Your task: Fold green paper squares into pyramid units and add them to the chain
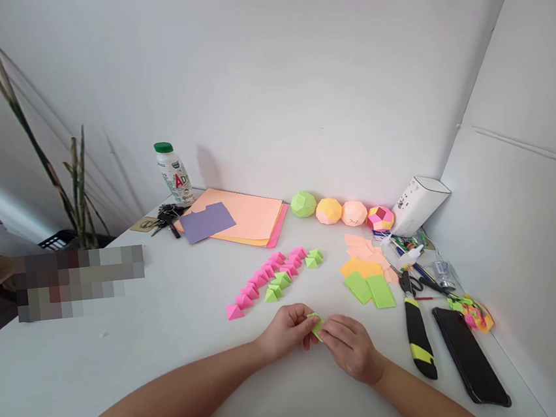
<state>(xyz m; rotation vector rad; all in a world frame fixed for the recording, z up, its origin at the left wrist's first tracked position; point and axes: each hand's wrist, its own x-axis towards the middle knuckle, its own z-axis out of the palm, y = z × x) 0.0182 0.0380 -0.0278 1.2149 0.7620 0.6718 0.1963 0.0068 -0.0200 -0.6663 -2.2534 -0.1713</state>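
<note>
Between my two hands, low over the table, is a small folded piece of green paper. My left hand pinches its left side with thumb and fingers. On its right side, my right hand has its fingertips closed on the same paper; parts of it are hidden by the fingers. Beyond my hands stand slanting rows of small folded pink paper pieces and green folded pieces. To the right lie flat green paper slips, over orange slips and peach slips.
Paper balls line the wall. Coloured sheets, a purple sheet and a white bottle are at the back left. On the right lie a utility knife, black scissors, a phone and paper scraps.
</note>
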